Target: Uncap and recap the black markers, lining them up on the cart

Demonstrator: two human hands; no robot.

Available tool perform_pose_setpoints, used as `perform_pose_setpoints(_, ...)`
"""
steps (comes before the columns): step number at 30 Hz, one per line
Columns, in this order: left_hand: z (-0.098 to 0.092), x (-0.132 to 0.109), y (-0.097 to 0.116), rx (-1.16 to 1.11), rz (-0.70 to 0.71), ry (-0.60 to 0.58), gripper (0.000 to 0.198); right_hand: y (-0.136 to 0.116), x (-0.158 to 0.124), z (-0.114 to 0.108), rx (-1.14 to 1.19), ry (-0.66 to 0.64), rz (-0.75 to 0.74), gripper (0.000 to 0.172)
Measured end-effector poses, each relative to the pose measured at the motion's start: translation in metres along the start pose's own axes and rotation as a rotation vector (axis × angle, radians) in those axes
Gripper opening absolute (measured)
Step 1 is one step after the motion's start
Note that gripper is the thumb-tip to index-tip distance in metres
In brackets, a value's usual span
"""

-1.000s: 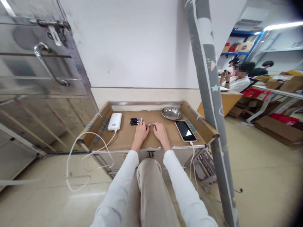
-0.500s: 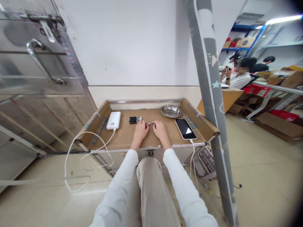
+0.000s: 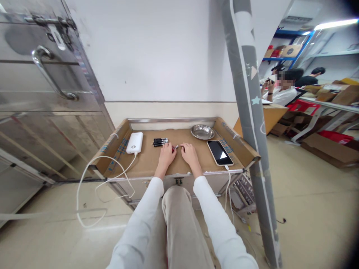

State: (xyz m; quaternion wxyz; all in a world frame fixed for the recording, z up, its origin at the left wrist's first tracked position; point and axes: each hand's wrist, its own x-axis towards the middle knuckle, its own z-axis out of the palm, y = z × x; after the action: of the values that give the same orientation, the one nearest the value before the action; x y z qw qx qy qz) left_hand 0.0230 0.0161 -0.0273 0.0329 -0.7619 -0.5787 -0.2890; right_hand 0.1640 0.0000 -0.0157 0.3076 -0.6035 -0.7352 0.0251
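On the brown cardboard top of a small cabinet, my left hand [image 3: 167, 154] rests with its fingers closed around a small red thing with a silvery end [image 3: 174, 148]; most of it is hidden by the fingers. Just right of that end lies my right hand [image 3: 189, 153], low on the cardboard, its fingertips pointing left with a small gap to the silvery end. I see nothing held in it. Several black pens with silvery ends [image 3: 160, 142] lie side by side beyond my left hand.
A white power bank [image 3: 135, 142] with a looping white cable [image 3: 84, 186] is at the left. To the right are a shallow metal dish [image 3: 202, 132] and a cabled phone [image 3: 220, 152]. A grey wrapped pole [image 3: 254, 112] stands beside the cabinet. People sit working farther right.
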Motion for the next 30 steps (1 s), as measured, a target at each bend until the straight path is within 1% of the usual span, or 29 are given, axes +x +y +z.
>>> perform_pose_setpoints(14,0.0010,-0.0010,-0.0008,-0.054,0.006,0.020,0.011,0.0056,0.0022,0.0071,0.021,0.008,-0.014,0.030)
perform_pose_setpoints(22,0.0026,0.0030,-0.0020,-0.129,0.030,-0.042,0.009,0.0040,0.0033,0.0042,0.035,0.030,-0.033,0.029)
perform_pose_setpoints(26,0.0034,0.0033,-0.0014,-0.138,0.024,-0.033,0.009,0.0035,0.0032,0.0050,0.011,0.028,-0.030,0.028)
perform_pose_setpoints(30,0.0021,0.0017,-0.0010,-0.139,0.055,-0.031,0.008,0.0026,0.0019,0.0049,0.005,0.041,-0.043,0.031)
